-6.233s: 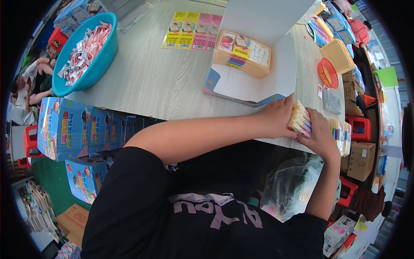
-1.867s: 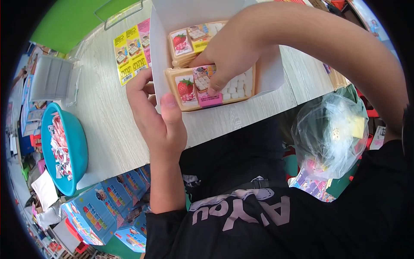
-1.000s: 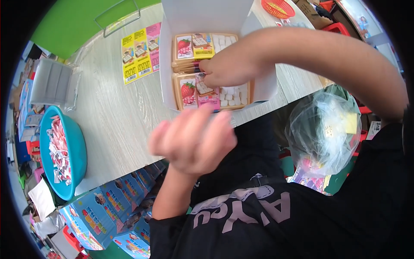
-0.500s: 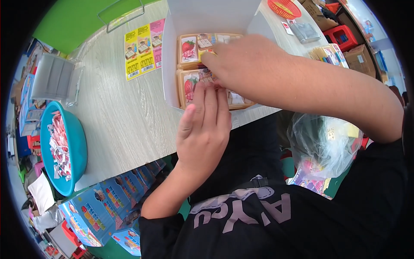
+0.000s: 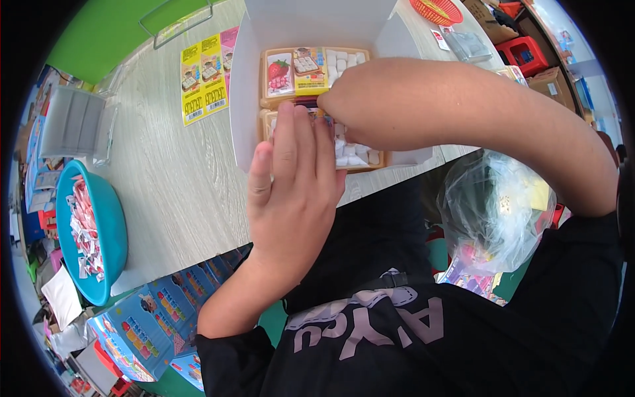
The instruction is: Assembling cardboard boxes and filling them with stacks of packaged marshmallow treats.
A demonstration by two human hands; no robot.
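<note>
A white cardboard box (image 5: 243, 126) stands open on the table, holding two rows of clear-lidded tan packs. The far pack (image 5: 311, 69) shows a strawberry picture, a yellow label and white cube-shaped pieces; the near pack (image 5: 357, 153) is partly covered by my hands. My left hand (image 5: 291, 178) lies over the near pack and the box's front edge, fingers stretched out and touching the pack. Beside those fingertips, my right hand (image 5: 370, 106) reaches in from the right, its fingers curled down at the seam between the packs. Its fingertips are mostly hidden, so whatever they grip does not show.
Label sheets (image 5: 204, 79) lie left of the box. A teal basin (image 5: 118, 231) of small wrapped sachets sits at the table's left edge, near clear plastic trays (image 5: 73, 122). At the far right are a red basket (image 5: 436, 12) and clear packaging (image 5: 468, 45). A plastic bag (image 5: 493, 212) hangs below.
My right hand has shifted from over the far pack toward the seam, uncovering its label and white pieces. My left hand stays stretched over the near pack. The whole view has shifted slightly.
</note>
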